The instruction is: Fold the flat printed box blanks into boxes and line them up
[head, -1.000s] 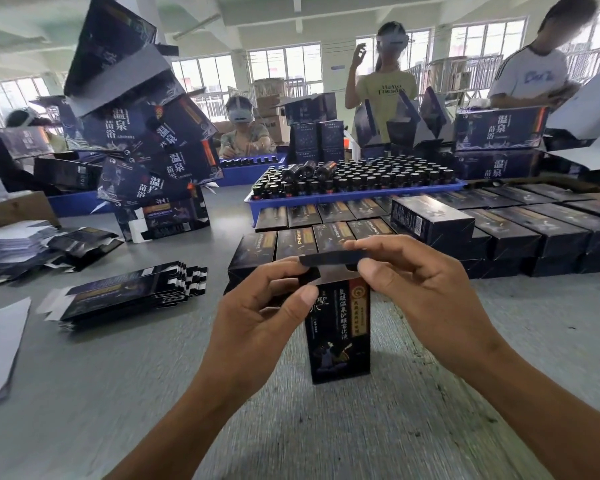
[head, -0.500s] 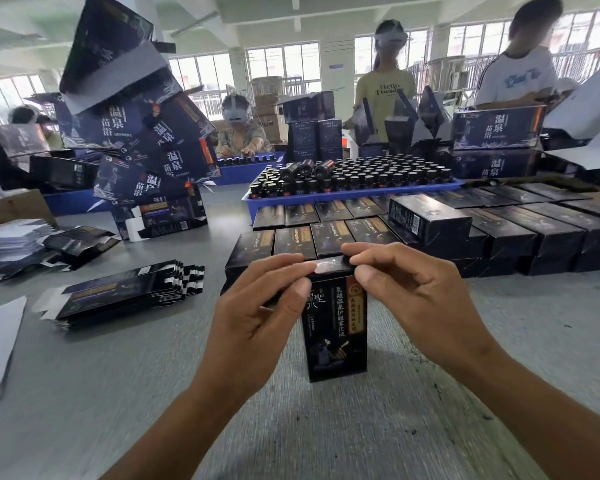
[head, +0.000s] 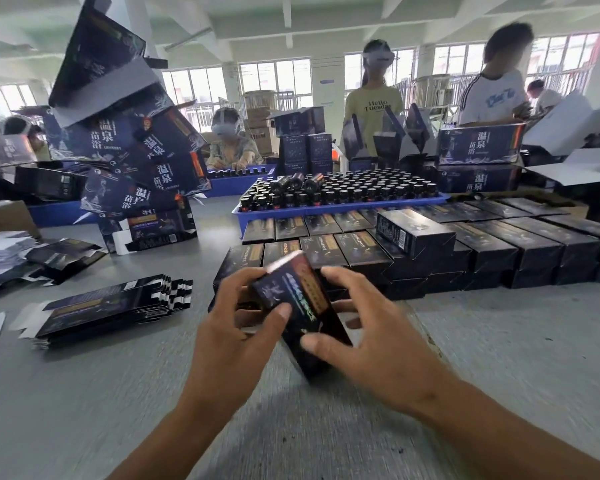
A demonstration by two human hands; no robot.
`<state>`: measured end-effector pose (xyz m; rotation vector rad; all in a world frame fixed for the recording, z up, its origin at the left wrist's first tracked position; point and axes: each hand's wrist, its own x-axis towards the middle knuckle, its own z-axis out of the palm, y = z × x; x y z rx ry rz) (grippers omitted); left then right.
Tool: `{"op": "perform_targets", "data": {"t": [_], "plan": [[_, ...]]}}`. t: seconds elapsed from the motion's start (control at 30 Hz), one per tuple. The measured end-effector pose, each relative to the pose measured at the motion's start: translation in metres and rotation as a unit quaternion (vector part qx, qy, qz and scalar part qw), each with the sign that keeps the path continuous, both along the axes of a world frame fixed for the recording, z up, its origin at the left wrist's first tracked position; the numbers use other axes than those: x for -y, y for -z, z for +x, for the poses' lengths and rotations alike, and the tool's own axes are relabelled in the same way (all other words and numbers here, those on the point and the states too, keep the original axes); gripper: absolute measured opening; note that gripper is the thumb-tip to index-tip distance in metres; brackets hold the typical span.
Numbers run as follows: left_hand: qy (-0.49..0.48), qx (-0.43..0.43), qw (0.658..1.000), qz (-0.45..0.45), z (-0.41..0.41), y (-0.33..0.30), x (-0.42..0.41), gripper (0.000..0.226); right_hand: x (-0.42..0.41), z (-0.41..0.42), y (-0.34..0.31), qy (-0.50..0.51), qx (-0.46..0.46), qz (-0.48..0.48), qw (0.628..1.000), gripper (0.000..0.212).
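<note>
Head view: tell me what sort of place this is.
Likely a packing workshop: a stack of flat box blanks lies on the table, folded boxes sit in rows, a blue tray of bottles stands behind, and both hands hold another box.

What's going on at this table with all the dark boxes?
A person is folding printed cardboard blanks into small boxes. Both hands, the left hand and the right hand, grip one folded box, tilted above the grey table. Rows of finished boxes lie just beyond, in front of a blue tray of bottles. A stack of flat blanks waits to the left. Other workers stand or sit farther back.
</note>
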<state>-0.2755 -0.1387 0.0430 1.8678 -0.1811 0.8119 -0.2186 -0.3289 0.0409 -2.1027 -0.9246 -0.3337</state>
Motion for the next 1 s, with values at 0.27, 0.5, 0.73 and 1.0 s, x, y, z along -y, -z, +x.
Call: {"op": "perform_targets", "data": {"t": [0.27, 0.5, 0.73, 1.0], "plan": [[0.016, -0.025, 0.983, -0.182, 0.005, -0.001, 0.003, 0.047, -0.004, -0.008, -0.001, 0.072, 0.139, -0.059, 0.986, 0.066], [0.059, -0.179, 0.953, 0.239, 0.007, 0.031, 0.012, 0.057, 0.036, 0.069, -0.051, 0.300, 0.124, 0.031, 0.945, 0.048], [0.078, -0.188, 0.947, 0.249, 0.012, 0.031, 0.009, 0.049, 0.057, 0.138, -0.068, 0.426, 0.032, -0.125, 0.895, 0.055], [0.054, -0.192, 0.936, 0.290, 0.015, 0.028, 0.012, 0.042, 0.057, 0.138, -0.055, 0.408, 0.036, -0.136, 0.902, 0.069]]}}
